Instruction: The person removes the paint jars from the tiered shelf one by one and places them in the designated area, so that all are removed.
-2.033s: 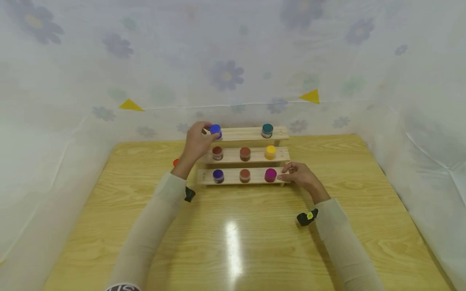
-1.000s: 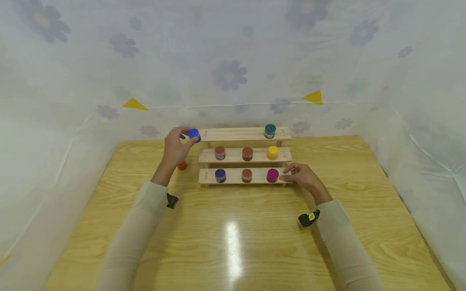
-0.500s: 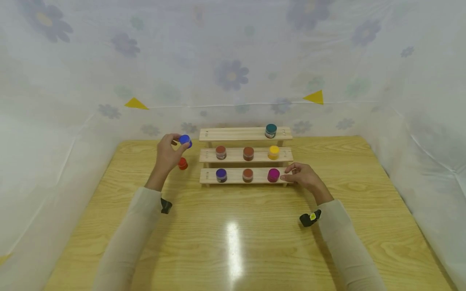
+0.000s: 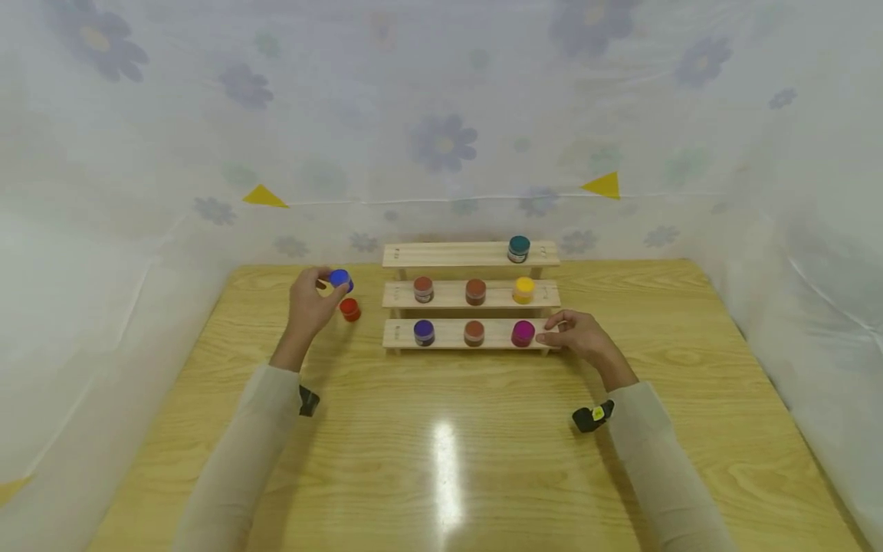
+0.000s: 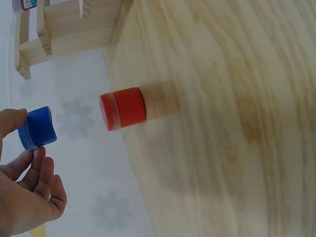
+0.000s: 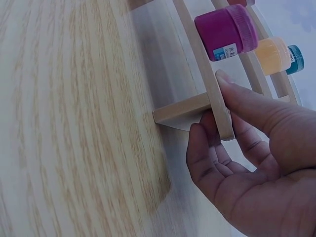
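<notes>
My left hand (image 4: 310,300) pinches a blue paint jar (image 5: 38,127) between thumb and fingers, left of the three-tier wooden rack (image 4: 441,254). Just beside it, a red paint jar (image 5: 123,108) stands on the table. My right hand (image 6: 256,153) grips the right end of the rack's lowest tier, thumb on top and fingers curled beneath. Close to that thumb sits a magenta paint jar (image 6: 224,33). A dark blue jar (image 4: 424,332) and a brownish jar (image 4: 474,333) share the lowest tier.
The middle tier bears two reddish-brown jars, one at its left (image 4: 423,289), and a yellow jar (image 4: 523,290). A teal jar (image 4: 519,249) stands at the right of the top tier. Behind the wooden table (image 4: 386,445) hangs a flowered white sheet (image 4: 441,92).
My left hand has carried the blue jar off the top tier's left end, leftward and down toward the red jar. The right hand keeps its grip on the rack.
</notes>
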`<action>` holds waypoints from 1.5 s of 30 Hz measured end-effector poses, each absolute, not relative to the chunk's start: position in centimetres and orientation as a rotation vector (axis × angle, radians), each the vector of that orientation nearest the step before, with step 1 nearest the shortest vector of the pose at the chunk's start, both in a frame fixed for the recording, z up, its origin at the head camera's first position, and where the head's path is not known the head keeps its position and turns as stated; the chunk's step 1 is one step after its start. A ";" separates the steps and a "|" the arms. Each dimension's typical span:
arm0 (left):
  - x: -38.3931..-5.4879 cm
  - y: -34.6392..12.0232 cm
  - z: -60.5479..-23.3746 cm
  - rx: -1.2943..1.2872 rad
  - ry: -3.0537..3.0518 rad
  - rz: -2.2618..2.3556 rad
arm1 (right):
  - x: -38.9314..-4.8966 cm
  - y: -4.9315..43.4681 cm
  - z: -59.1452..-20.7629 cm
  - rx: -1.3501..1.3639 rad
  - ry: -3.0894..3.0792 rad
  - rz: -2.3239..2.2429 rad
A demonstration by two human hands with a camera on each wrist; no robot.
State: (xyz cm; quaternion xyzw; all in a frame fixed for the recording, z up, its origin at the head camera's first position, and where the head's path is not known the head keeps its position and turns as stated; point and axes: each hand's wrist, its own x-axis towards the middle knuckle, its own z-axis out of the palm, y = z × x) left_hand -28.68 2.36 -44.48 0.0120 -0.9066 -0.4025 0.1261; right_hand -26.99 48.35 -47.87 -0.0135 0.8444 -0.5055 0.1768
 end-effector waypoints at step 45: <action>-28.7 -0.6 -48.2 0.281 -2.867 -0.989 | -25.9 47.5 -45.7 -0.054 2.346 -1.470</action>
